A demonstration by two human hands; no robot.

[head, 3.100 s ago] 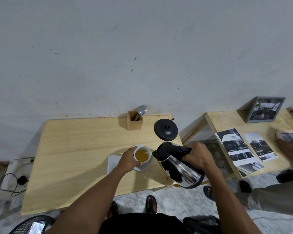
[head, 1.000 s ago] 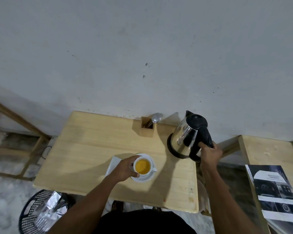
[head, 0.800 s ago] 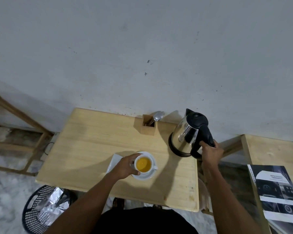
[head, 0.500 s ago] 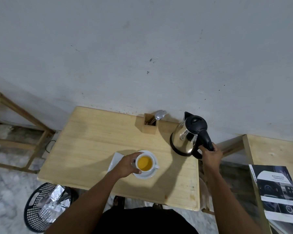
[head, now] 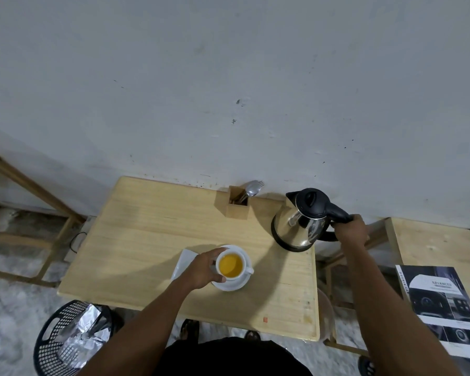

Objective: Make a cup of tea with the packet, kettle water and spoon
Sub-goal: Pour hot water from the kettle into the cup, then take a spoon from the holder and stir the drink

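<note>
Cup (head: 231, 266): white, full of amber-yellow tea, standing on a white saucer (head: 235, 284) at the near-middle of the wooden table (head: 147, 240). A white napkin or paper (head: 183, 263) lies just left of the saucer, partly under the wrist.

Change from three seconds back: then the kettle (head: 301, 221) was tipped low over the cup, pouring, with its black base bare by the wall. Now the kettle stands upright at the table's far right corner, lid shut, spout toward the wall, apparently seated on that base. In the last half-second it went from slightly tilted to level. The cup has not moved.

Left hand (head: 202, 268): arm reaching in from below, fingers curled around the cup's left side, thumb at the near rim, clamped on it.

Right hand (head: 350, 230): arm extended forward to the right, fingers wrapped closed on the kettle's black handle.

Behind: wooden holder (head: 238, 208) by the wall with a spoon (head: 251, 189) and fork sticking out. Black basket (head: 65, 343) with foil on the floor, left. Brochures (head: 442, 308) on the side table, right.
</note>
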